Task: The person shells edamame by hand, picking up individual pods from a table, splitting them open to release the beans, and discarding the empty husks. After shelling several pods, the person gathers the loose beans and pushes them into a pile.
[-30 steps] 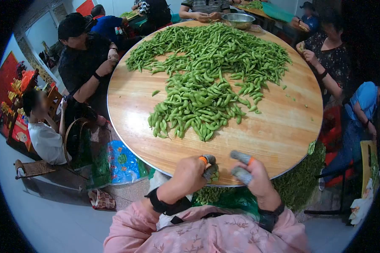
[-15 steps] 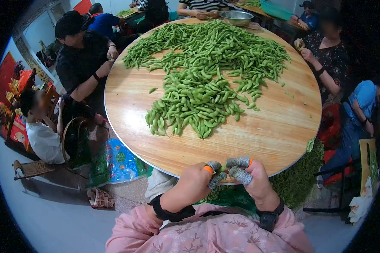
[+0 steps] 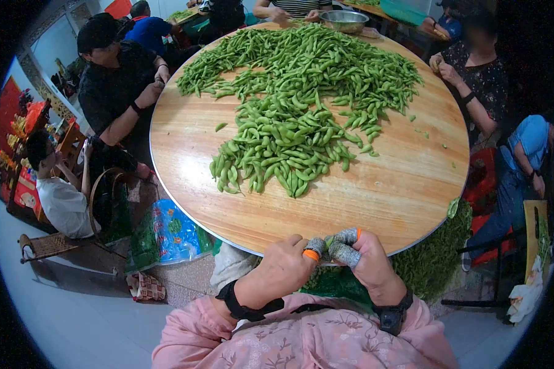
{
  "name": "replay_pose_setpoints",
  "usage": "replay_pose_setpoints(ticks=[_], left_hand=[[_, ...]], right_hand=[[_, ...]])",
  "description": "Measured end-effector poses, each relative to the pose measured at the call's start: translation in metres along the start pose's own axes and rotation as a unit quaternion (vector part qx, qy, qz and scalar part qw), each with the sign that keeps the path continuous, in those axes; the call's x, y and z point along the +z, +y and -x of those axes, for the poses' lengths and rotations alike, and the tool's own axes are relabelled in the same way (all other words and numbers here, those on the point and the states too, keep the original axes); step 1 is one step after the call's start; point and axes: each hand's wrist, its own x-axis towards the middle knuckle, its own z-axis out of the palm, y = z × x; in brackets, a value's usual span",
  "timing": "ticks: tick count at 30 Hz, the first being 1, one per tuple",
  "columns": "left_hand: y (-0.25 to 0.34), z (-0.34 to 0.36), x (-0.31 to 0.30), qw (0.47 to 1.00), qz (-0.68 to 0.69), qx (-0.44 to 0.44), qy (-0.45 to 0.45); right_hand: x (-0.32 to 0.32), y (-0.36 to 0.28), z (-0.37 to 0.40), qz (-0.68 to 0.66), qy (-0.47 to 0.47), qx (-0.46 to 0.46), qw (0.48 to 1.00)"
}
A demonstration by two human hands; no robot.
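Pods [image 3: 283,123] lie heaped over the far and middle parts of the round wooden worktop [image 3: 375,203]. At its near edge, the left hand [image 3: 280,267] is curled, with its grey-covered fingertips pinched on a small green pod [image 3: 329,241]. The right hand [image 3: 375,267] meets it, thumb and finger closed on the other side of that same pod, which the grey covers [image 3: 346,253] mostly hide. An orange band [image 3: 311,254] rings a left finger.

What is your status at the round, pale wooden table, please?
Left hand and right hand, in grey fabric-like finger coverings: pinching small green pod between them. Heap of green pods: beyond, on table. Nothing visibly blocking.
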Motion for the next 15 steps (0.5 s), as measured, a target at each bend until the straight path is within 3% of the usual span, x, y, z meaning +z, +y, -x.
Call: replay_pose_setpoints(ticks=[6,15], left_hand=[[-0.0022,-0.0015,-0.0012,1.0,0.009,0.002,0.023],[-0.0014,-0.0015,-0.0024,1.0,0.004,0.015,-0.025]], right_hand=[[-0.004,-0.0042,0.0024,-0.023,-0.027,0.008,0.999],[-0.0027,0.0001,-0.001,-0.025,-0.007,0.02,0.999]])
